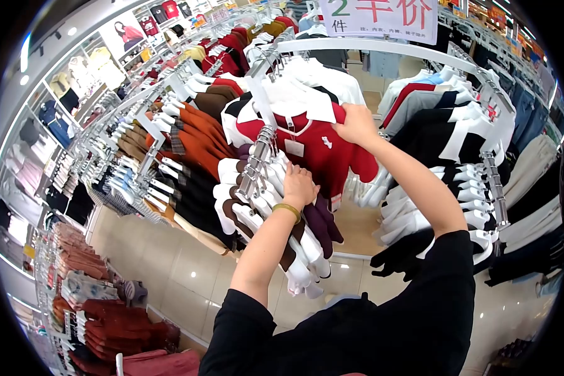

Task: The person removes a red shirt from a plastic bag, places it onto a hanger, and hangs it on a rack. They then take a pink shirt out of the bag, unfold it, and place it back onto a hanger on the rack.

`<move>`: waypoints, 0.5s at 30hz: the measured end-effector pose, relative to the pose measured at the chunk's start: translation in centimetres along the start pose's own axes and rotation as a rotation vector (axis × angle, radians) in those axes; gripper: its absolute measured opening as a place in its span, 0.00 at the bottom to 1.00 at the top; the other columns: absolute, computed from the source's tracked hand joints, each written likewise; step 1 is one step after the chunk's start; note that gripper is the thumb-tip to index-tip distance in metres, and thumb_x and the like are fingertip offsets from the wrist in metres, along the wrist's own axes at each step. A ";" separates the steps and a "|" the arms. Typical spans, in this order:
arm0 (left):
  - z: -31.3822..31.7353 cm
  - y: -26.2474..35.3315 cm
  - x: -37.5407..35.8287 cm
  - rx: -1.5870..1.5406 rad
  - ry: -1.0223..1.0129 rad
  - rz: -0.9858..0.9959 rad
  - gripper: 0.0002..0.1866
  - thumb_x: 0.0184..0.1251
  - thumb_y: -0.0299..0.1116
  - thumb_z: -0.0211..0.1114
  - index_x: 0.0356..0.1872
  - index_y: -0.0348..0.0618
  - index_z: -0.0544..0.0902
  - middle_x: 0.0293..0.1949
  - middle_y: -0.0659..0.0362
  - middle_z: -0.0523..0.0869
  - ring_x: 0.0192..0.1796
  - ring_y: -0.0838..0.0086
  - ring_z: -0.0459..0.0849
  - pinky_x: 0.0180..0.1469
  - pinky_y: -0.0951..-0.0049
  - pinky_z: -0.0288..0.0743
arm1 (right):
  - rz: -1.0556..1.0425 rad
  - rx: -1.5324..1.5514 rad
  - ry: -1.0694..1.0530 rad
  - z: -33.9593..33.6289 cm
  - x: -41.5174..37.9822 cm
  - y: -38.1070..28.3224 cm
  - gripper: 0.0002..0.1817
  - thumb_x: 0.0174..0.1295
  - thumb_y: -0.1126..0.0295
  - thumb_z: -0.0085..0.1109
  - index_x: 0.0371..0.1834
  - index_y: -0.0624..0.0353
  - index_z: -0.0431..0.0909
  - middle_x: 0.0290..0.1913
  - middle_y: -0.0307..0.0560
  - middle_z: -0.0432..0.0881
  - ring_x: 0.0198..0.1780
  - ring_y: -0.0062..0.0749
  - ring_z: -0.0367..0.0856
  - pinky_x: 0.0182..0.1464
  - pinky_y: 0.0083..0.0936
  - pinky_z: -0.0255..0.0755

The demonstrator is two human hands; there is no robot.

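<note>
A red shirt [323,150] with a wide white collar [304,99] hangs on the rack in front of me, a small white tag [294,148] at its chest. My right hand [357,125] grips this shirt at the shoulder, fingers closed on the cloth. Nearer to me, my left hand [301,185], with a yellowish bangle [287,210] on the wrist, lies against the white garments [274,182] on their hangers. Its fingers are partly bent, with the thumb apart. Dark purple garments [326,225] hang just beside it.
The white rack rail [376,45] carries a sale sign [382,19] above. Orange tops [200,131] hang to the left, black and white tops [448,135] to the right. Red-brown clothes [116,332] hang lower left. Tiled floor [182,269] shows between the racks.
</note>
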State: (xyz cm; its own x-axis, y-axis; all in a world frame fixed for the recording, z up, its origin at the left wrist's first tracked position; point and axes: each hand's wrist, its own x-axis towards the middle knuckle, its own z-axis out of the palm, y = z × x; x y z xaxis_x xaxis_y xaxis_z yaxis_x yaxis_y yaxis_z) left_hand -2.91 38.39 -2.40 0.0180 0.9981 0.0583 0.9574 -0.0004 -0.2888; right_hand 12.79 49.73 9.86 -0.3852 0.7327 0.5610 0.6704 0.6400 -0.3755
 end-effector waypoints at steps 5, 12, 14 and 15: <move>0.9 0.2 0.4 -0.030 0.042 -0.012 0.29 0.60 0.56 0.53 0.50 0.41 0.79 0.51 0.57 0.80 0.61 0.65 0.70 0.70 0.57 0.46 | 0.086 0.026 -0.202 5.0 0.1 0.5 0.21 0.44 0.61 0.67 0.38 0.63 0.77 0.39 0.63 0.80 0.45 0.57 0.79 0.50 0.42 0.74; 1.4 1.9 -0.7 -0.106 0.128 -0.026 0.37 0.59 0.57 0.55 0.58 0.32 0.70 0.60 0.48 0.72 0.67 0.61 0.62 0.71 0.57 0.43 | 0.048 -0.020 -0.222 6.1 1.0 2.1 0.21 0.43 0.63 0.65 0.40 0.56 0.72 0.38 0.60 0.80 0.45 0.57 0.78 0.46 0.45 0.73; 0.5 2.3 -1.7 -0.133 0.083 0.010 0.43 0.58 0.58 0.56 0.62 0.27 0.63 0.65 0.44 0.65 0.70 0.56 0.57 0.72 0.57 0.42 | -0.029 0.051 -0.222 6.0 2.1 3.7 0.21 0.39 0.67 0.62 0.41 0.56 0.76 0.39 0.59 0.81 0.45 0.55 0.79 0.47 0.43 0.73; 0.1 2.4 -2.6 -0.172 0.103 0.040 0.40 0.59 0.55 0.57 0.62 0.30 0.64 0.65 0.43 0.63 0.70 0.54 0.56 0.71 0.57 0.46 | -0.070 0.097 -0.230 5.5 2.7 4.2 0.21 0.37 0.68 0.60 0.41 0.55 0.78 0.39 0.59 0.81 0.45 0.54 0.79 0.48 0.41 0.74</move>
State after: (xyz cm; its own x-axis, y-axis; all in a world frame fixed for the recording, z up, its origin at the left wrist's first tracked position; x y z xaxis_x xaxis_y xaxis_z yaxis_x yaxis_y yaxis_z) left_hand -0.66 35.80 -3.34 0.0779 0.9857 0.1496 0.9902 -0.0591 -0.1261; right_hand 11.13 55.65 5.73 -0.5700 0.7122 0.4097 0.5771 0.7020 -0.4174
